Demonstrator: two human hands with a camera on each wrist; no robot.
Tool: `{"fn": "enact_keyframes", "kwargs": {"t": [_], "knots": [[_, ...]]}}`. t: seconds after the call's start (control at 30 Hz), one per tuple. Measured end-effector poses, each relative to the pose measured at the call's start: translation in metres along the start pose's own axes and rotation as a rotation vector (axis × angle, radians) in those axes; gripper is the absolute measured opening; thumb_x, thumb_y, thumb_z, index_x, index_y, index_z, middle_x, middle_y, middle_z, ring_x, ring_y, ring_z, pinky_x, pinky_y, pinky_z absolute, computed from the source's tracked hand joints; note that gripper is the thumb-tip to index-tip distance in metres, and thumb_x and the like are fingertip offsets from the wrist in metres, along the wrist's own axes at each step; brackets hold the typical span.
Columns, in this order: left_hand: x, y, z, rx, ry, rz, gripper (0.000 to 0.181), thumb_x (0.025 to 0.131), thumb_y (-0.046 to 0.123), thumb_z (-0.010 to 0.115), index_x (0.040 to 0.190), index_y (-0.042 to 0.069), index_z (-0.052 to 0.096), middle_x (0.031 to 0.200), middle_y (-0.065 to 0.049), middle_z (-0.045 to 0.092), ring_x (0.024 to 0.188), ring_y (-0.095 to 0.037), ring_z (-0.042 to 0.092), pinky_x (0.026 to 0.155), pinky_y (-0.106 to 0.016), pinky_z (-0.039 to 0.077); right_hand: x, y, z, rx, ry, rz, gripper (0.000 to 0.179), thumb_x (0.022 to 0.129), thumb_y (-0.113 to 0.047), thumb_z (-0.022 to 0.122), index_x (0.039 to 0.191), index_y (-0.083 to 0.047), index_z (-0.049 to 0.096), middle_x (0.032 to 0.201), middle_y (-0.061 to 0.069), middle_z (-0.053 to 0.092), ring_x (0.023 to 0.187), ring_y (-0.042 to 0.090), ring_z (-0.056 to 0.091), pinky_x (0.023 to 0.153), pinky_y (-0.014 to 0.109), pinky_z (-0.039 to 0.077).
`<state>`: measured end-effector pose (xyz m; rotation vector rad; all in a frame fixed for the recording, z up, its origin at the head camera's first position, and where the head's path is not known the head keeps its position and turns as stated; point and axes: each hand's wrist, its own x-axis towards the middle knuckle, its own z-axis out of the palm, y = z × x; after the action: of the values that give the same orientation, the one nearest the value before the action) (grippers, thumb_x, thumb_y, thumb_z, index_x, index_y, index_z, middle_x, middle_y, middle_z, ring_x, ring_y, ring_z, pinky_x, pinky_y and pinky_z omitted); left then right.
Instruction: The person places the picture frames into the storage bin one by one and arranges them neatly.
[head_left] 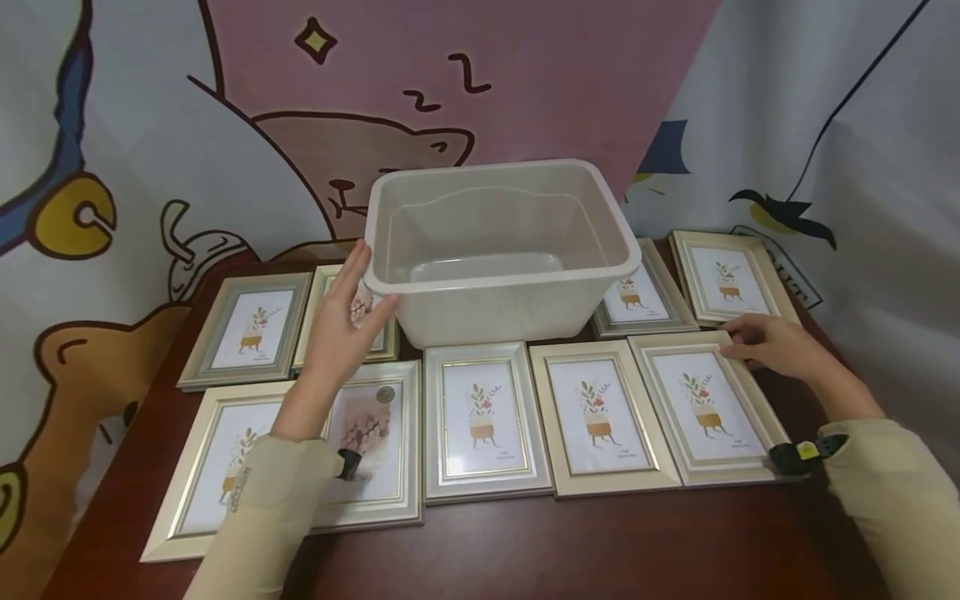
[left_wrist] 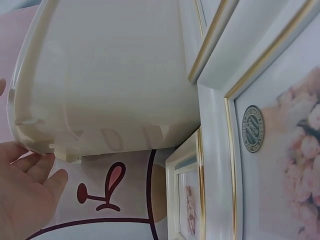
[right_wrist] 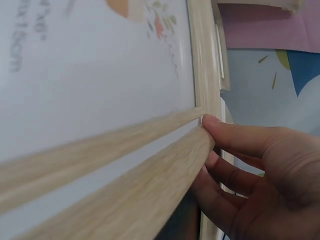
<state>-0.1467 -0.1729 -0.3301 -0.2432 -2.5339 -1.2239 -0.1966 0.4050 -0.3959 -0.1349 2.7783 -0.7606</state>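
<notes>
A beige plastic tub (head_left: 495, 312) stands behind the front row of picture frames. My left hand (head_left: 341, 329) holds its front left corner, thumb along the front rim and the other fingers at the left side; in the left wrist view, fingertips (left_wrist: 46, 162) sit under the rim. My right hand (head_left: 780, 346) pinches the top right corner of the rightmost front picture frame (head_left: 705, 408), a cream one with a plant print. In the right wrist view the thumb lies on top of this frame's corner (right_wrist: 197, 102) and the other fingers are at its outer edge.
Beside the held frame lie several more front frames, including a cream one (head_left: 600, 417) and a silver one (head_left: 487, 421). Behind, frames lie left (head_left: 247, 329) and right (head_left: 727, 279) of the tub. Printed cloth (head_left: 525, 75) hangs behind the brown table (head_left: 525, 550).
</notes>
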Motion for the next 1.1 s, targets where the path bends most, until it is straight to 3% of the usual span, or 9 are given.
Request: {"fn": "enact_keyframes", "kwargs": {"t": [0.27, 0.4, 0.53, 0.77, 0.9, 1.1], "knots": [[0.003, 0.001, 0.004, -0.035, 0.012, 0.031, 0.067, 0.1, 0.03, 0.06, 0.157, 0.012, 0.03, 0.166, 0.002, 0.024, 0.154, -0.024, 0.024, 0.126, -0.052, 0.021, -0.007, 0.0, -0.018, 0.067, -0.025, 0.012, 0.053, 0.096, -0.024, 0.067, 0.133, 0.008, 0.047, 0.115, 0.036, 0.061, 0.079, 0.004, 0.064, 0.072, 0.036, 0.063], [0.002, 0.001, 0.005, -0.046, 0.023, 0.055, 0.063, 0.102, 0.029, 0.056, 0.156, 0.01, 0.031, 0.166, 0.001, 0.025, 0.153, -0.025, 0.025, 0.126, -0.051, 0.023, -0.012, -0.003, -0.03, 0.132, -0.035, 0.021, 0.054, 0.097, -0.029, 0.066, 0.135, 0.002, 0.044, 0.123, 0.037, 0.059, 0.082, -0.001, 0.064, 0.073, 0.028, 0.062], [0.004, 0.001, 0.005, -0.048, 0.035, 0.068, 0.062, 0.101, 0.027, 0.057, 0.155, 0.008, 0.033, 0.165, -0.002, 0.027, 0.153, -0.026, 0.026, 0.126, -0.049, 0.023, -0.019, -0.011, -0.044, 0.14, -0.032, 0.011, 0.057, 0.097, -0.03, 0.067, 0.142, -0.003, 0.045, 0.129, 0.03, 0.055, 0.084, -0.003, 0.062, 0.071, 0.019, 0.059], [0.003, 0.003, 0.003, -0.059, 0.045, 0.054, 0.059, 0.103, 0.025, 0.055, 0.155, 0.007, 0.034, 0.165, -0.002, 0.028, 0.152, -0.026, 0.029, 0.126, -0.048, 0.025, -0.034, -0.025, -0.063, 0.129, 0.053, 0.001, 0.044, 0.095, -0.03, 0.069, 0.136, -0.02, 0.059, 0.098, -0.02, 0.061, 0.08, 0.004, 0.062, 0.066, 0.022, 0.055], [-0.002, 0.0, 0.005, -0.065, 0.044, 0.028, 0.058, 0.103, 0.024, 0.055, 0.155, 0.009, 0.034, 0.165, 0.001, 0.028, 0.152, -0.024, 0.029, 0.125, -0.048, 0.027, -0.045, -0.032, -0.068, 0.146, 0.133, -0.043, 0.04, 0.094, -0.023, 0.07, 0.132, -0.015, 0.061, 0.094, -0.029, 0.061, 0.078, 0.003, 0.061, 0.064, 0.019, 0.054], [-0.002, 0.001, 0.005, -0.053, 0.051, 0.027, 0.059, 0.102, 0.026, 0.056, 0.155, 0.01, 0.034, 0.164, 0.002, 0.029, 0.151, -0.024, 0.031, 0.124, -0.048, 0.029, -0.063, -0.039, -0.082, 0.168, 0.254, -0.084, 0.036, 0.095, -0.016, 0.068, 0.131, -0.014, 0.061, 0.098, -0.034, 0.058, 0.079, -0.005, 0.06, 0.066, 0.005, 0.043]]}}
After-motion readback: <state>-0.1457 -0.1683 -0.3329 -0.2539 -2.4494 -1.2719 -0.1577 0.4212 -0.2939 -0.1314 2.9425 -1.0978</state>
